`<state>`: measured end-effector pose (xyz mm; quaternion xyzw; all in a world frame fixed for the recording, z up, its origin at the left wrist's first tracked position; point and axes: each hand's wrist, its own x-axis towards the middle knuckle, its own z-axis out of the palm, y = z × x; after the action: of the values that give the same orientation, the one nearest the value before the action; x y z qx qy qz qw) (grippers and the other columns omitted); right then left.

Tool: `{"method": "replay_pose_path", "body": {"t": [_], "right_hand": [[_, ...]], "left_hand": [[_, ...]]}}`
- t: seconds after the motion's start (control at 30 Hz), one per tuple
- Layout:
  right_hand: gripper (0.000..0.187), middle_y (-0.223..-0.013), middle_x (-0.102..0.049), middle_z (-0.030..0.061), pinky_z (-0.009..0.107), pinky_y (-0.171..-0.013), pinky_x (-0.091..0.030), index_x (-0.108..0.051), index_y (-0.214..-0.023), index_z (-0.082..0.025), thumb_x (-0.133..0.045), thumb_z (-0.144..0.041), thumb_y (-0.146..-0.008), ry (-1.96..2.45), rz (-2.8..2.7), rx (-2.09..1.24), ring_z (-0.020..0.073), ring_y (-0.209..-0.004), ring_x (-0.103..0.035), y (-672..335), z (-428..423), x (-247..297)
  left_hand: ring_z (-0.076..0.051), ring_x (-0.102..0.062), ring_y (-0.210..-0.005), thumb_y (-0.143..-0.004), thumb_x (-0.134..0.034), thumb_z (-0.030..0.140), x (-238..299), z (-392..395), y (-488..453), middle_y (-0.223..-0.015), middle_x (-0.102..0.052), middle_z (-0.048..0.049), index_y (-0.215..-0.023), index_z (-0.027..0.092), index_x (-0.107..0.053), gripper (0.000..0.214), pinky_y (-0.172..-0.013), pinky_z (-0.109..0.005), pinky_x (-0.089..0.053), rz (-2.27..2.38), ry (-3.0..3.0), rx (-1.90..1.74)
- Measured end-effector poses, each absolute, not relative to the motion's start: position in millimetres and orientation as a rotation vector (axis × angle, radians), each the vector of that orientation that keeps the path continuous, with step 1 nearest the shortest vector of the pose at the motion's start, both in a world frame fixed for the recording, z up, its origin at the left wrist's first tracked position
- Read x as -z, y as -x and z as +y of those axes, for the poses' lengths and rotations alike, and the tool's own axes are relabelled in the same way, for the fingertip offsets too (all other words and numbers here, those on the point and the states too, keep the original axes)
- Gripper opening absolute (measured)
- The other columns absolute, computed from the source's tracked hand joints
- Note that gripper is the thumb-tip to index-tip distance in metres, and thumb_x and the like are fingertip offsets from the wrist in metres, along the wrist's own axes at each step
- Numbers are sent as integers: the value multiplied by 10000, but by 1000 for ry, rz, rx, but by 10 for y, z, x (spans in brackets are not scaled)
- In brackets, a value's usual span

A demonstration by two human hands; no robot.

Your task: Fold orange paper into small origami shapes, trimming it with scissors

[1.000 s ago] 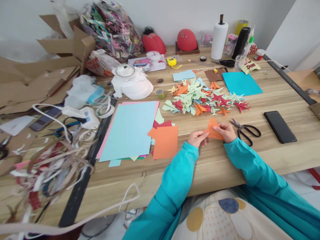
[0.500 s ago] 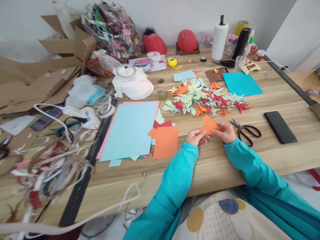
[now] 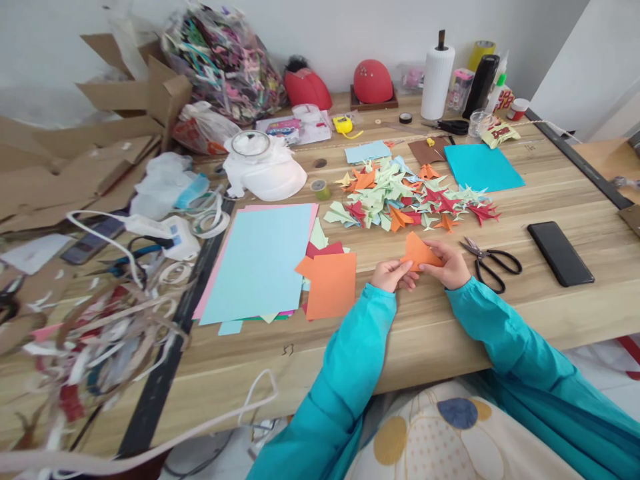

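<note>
Both of my hands pinch a small folded orange paper just above the wooden table. My left hand grips its lower left corner with fingers closed. On its right edge my right hand has its fingers pressed to the paper. An orange sheet lies flat just left of my left hand. Black scissors lie right of my right hand. A heap of folded paper shapes in green, red and orange lies just beyond my hands.
A light blue sheet stack lies to the left, a teal sheet at the back right and a black phone to the right. Paper towel roll, bottles and red helmets line the back wall. Cardboard, tape and strip scraps crowd the left.
The orange paper has been turned and refolded between my hands; it now points up and left as a flatter shape. My hands stay in the same place.
</note>
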<state>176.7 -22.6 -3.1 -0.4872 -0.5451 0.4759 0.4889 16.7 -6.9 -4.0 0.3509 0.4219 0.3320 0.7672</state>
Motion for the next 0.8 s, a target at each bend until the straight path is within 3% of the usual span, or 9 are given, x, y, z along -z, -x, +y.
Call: {"method": "replay_pose_path", "body": {"t": [0.3, 0.47, 0.67, 0.8], "right_hand": [[554, -1095, -609, 102, 395, -910, -433, -554, -1113, -189, -694, -447, -642, 1219, -1518, -912, 256, -1043, -553, -1795, -242, -3], [614, -1043, -626, 110, 375, -793, -485, -527, -1137, -175, -713, -440, -615, 1207, -1541, -960, 246, -921, -601, -1795, -220, 19], [722, -692, -626, 32, 313, -579, -477, -464, -1216, -154, -718, -442, -604, 1251, -1549, -1064, 189, -629, -588, -1810, -214, 23], [665, -738, -634, 39, 315, -622, -477, -509, -1176, -161, -722, -421, -603, 1298, -1570, -955, 186, -662, -585, -1808, -226, 38]], "left_hand": [[-114, -577, -400, -702, -675, 298, 20, -47, -119, -607, -670, -80, -714, 61, -606, 247, -378, -213, -465, 915, -735, -585], [-138, -603, -430, -693, -686, 275, 8, -56, -130, -609, -672, -91, -697, 52, -615, 234, -387, -218, -475, 909, -727, -544], [-147, -614, -446, -708, -674, 289, -9, -58, -127, -602, -674, -101, -678, 56, -615, 243, -398, -217, -483, 912, -740, -504], [-169, -619, -449, -725, -644, 366, 0, -47, -108, -588, -670, -109, -724, 57, -631, 309, -395, -239, -486, 890, -733, -418]]}}
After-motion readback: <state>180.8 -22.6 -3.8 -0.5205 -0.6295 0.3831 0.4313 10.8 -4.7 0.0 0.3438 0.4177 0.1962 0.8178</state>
